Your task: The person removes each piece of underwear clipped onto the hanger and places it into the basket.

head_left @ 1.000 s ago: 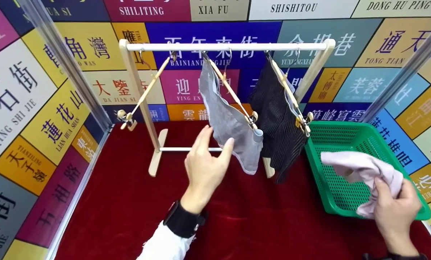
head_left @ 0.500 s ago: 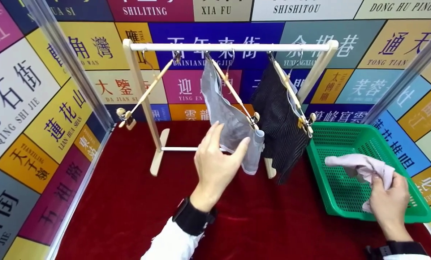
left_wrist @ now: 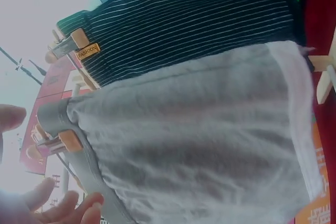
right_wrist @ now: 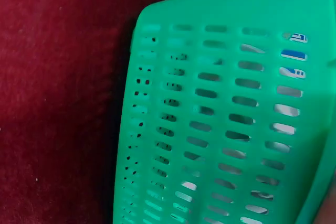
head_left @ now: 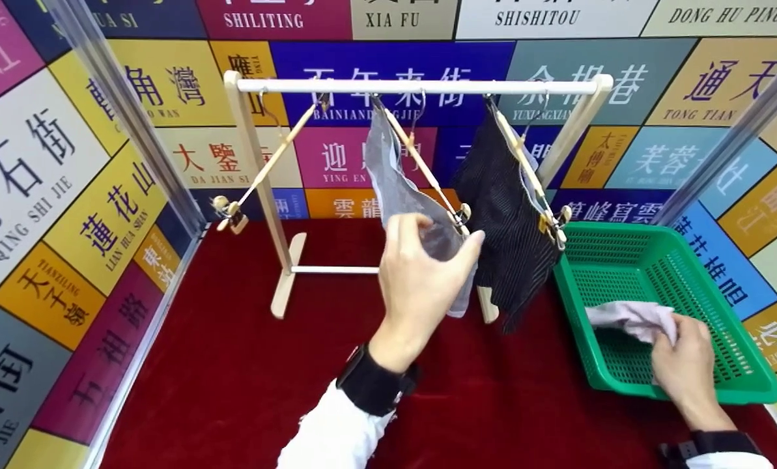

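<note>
My left hand (head_left: 424,283) is beside a small grey garment (left_wrist: 194,135) with a waistband. Its fingers are loosely bent and its thumb apart, with nothing between them. In the left wrist view the fingertips are close to the wooden clip (left_wrist: 70,140) on that waistband. A black pinstriped garment (head_left: 508,228) hangs to its right from another clip hanger. Over at the right, my right hand (head_left: 684,361) grips a crumpled pale lilac cloth (head_left: 635,319) inside the green basket (head_left: 769,384). The right wrist view has only the basket's slotted side, with the hand hidden.
A wooden rack with a white rail (head_left: 414,86) stands against the sign-covered wall. An unloaded clip hanger (head_left: 277,151) hangs at its left end. Dark red cloth (head_left: 245,384) covers the table, and a clear panel edge (head_left: 127,117) runs along the left.
My left hand has moved right across the front of the grey garment, its fingers bending more. My right hand has lowered the lilac cloth into the basket, shifting slightly left.
</note>
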`<state>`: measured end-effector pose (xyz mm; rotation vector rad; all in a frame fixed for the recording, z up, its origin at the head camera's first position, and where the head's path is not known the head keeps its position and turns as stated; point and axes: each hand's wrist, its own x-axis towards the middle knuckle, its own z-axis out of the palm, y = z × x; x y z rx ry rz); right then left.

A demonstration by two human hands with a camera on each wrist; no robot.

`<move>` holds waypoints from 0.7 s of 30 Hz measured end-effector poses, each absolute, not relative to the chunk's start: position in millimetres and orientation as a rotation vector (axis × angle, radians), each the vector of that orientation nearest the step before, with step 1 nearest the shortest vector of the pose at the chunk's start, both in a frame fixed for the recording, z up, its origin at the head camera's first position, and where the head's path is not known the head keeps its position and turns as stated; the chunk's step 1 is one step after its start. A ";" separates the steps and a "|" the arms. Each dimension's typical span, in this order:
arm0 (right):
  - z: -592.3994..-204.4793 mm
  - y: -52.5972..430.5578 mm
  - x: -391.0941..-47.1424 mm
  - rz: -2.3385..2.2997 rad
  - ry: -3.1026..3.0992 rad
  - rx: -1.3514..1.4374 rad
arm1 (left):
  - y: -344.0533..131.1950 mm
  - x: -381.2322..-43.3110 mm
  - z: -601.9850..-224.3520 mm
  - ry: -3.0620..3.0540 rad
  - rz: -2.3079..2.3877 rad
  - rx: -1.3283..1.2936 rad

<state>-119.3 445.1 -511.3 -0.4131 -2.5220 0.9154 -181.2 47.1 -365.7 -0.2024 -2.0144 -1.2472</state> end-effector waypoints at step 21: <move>-514.8 452.1 -117.5 0.807 -2.718 -0.184 | 64.5 -193.0 -351.4 -2.222 -1.280 -0.004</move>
